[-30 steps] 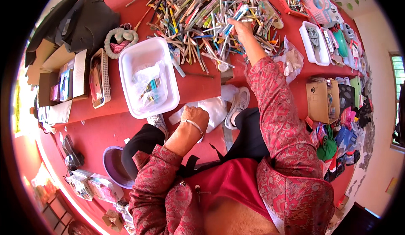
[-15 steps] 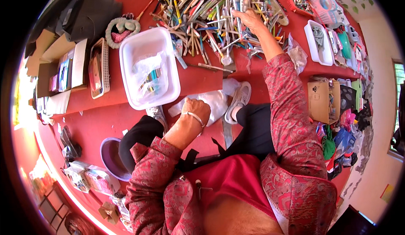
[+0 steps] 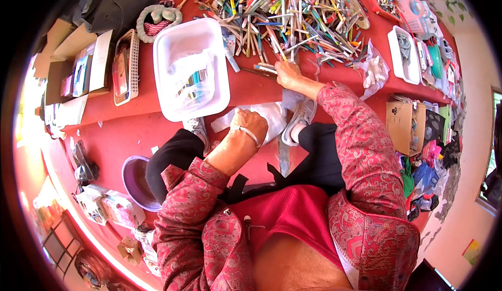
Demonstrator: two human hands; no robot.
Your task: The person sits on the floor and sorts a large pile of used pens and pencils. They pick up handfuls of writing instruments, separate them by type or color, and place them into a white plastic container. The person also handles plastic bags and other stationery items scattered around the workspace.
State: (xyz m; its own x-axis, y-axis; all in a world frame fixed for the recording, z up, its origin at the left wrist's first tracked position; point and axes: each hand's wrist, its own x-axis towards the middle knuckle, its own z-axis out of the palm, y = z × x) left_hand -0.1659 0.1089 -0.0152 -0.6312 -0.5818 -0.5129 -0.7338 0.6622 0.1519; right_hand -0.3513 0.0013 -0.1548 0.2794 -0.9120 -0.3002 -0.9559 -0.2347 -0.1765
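Observation:
My right hand (image 3: 289,75) is at the near edge of a big heap of pens and pencils (image 3: 293,9). Its fingers are closed around what looks like a pen, with a yellowish end (image 3: 283,56) sticking out beyond them. Beside the fingertips lie a few white and brown pens (image 3: 265,68). My left hand (image 3: 250,125), with a bracelet on the wrist, is closed in a fist above a white plastic bag (image 3: 272,118); whatever may be inside the fist is hidden. Left of the heap stands a white tub (image 3: 222,90) holding clear plastic bags with colourful pens or sticks.
At the left are an open cardboard box (image 3: 94,63), a narrow basket (image 3: 130,71) and a grey ring-shaped object (image 3: 149,19). A purple basin (image 3: 137,181) sits low beside my knee. At right, a white tray (image 3: 405,74), a cardboard box (image 3: 400,126) and a crumpled plastic bag (image 3: 377,71).
My right hand has drawn back from the middle of the heap to its near edge, toward me and a little left. The left fist has hardly moved. The view has shifted slightly.

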